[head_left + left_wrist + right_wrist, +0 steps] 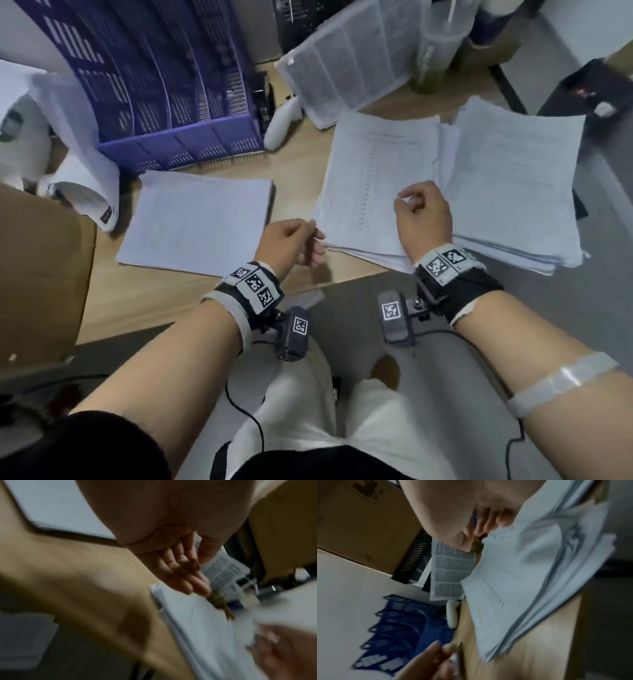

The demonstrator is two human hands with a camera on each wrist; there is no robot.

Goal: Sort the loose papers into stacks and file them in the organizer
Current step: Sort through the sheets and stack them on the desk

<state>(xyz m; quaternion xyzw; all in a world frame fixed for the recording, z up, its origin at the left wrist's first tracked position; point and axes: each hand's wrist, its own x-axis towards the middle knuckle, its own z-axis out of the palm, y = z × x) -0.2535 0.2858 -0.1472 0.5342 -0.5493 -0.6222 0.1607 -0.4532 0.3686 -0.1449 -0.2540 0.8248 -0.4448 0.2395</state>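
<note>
A purple slotted organizer [164, 85] stands at the back left of the wooden desk [294, 164]. In front of it lies a squared stack of papers [198, 219]. To the right spreads a loose, fanned pile of printed sheets [376, 171]. My right hand [421, 209] rests on this pile with fingers curled and pinches the top sheet [513, 568] between thumb and forefinger. My left hand [294, 243] hovers at the pile's near left corner. Its fingers [185, 574] are straight and hold nothing. Both wrist views are blurred.
A clear folder of printed sheets [349, 61] leans at the back, beside a plastic cup of green drink [435, 51]. A white handheld device [281, 123] lies by the organizer. Curled papers [78, 144] and a cardboard box [41, 274] crowd the left.
</note>
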